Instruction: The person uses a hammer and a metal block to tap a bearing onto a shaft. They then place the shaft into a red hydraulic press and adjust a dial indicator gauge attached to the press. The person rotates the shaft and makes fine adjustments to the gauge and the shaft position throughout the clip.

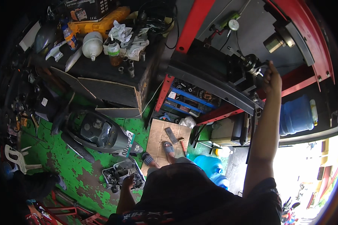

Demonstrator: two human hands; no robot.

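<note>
At press beam (210,85): black cylinder (250,63), long axis diagonal, silver tip (260,73) pointing lower-right. Our right hand (270,77) curled beside tip, can't tell pinch; left hand (128,182) half-curled near parts tray (107,173).

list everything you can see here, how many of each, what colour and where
machine part: 1, black and silver, upper right
frame: 1, red and black, upper right
dial gauge: 1, white-faced, upper right
case: 1, yellow, on bench
bench: 1, black, upper left
water jugs: at least 3, blue, right and lower middle
motorbike: 1, grey-black, left
parts tray: 1, grey, lower left
chair: 1, white, far left
cardboard: 1, brown, floor
hammer: 1, red-handled, on cardboard
sandals: 2, grey, on cardboard
left hand: 1, bare, by parts tray
right hand: 1, bare, by machine part
</note>
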